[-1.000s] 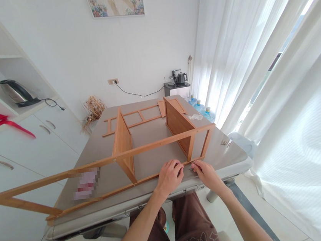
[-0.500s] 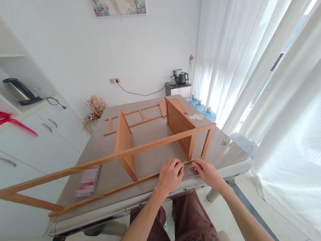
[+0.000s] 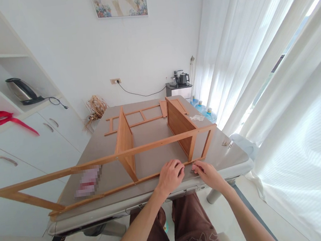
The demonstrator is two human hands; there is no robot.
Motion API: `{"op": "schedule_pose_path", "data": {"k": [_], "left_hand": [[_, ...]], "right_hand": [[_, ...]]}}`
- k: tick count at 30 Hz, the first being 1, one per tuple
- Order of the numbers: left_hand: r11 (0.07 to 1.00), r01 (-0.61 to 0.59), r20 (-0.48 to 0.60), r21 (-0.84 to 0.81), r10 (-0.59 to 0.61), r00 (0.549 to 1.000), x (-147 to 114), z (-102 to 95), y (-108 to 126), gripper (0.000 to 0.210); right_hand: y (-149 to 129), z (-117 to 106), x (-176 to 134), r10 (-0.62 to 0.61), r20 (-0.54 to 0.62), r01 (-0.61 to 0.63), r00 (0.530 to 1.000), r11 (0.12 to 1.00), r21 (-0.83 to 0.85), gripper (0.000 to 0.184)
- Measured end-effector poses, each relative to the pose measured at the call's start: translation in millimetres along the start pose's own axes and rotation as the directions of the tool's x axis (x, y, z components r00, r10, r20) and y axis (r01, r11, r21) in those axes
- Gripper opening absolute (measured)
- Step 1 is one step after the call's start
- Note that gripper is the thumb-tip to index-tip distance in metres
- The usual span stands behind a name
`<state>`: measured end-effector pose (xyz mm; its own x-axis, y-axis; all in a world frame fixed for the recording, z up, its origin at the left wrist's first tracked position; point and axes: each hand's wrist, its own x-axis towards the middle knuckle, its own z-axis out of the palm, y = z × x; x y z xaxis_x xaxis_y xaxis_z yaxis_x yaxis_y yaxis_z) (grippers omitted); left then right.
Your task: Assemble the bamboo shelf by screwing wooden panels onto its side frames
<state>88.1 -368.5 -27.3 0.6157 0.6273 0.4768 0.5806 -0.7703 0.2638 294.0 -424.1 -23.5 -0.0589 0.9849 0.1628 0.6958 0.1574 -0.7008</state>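
A wooden shelf frame lies on its side across the table, with one board near its middle and another board toward the right. My left hand is closed, fingers curled over the frame's near lower rail. Just right of it, my right hand pinches a small thin metal tool, like a hex key, beside the same rail near the frame's right end. The fingers cover most of the tool.
Several screws lie on the table at the right. A ladder-shaped wooden side piece rests at the back. Near it is a crumpled white scrap. A blurred printed sheet lies at the left, and white curtains hang on the right.
The view has shifted slightly. My right hand has turned a little with the small tool, while my left hand stays on the rail. The frame has not moved.
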Motion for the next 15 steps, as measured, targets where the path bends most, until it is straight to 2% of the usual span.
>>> {"op": "schedule_pose_path", "data": {"k": [4,10,15], "left_hand": [[1.000,0.005,0.017,0.006,-0.005,1.000,0.3,0.7,0.0,0.011],[1.000,0.010,0.005,-0.005,-0.010,1.000,0.3,0.8,0.8,0.012],[1.000,0.000,0.010,0.004,0.000,1.000,0.4,0.0,0.3,0.011]], "right_hand": [[1.6,1.0,1.9,0.008,-0.030,-0.008,1.000,1.000,-0.010,0.031],[-0.2,-1.0,-0.1,-0.021,0.020,0.021,1.000,1.000,-0.008,0.030],[-0.3,0.5,1.4,-0.001,-0.018,0.001,1.000,1.000,-0.015,0.031]]}}
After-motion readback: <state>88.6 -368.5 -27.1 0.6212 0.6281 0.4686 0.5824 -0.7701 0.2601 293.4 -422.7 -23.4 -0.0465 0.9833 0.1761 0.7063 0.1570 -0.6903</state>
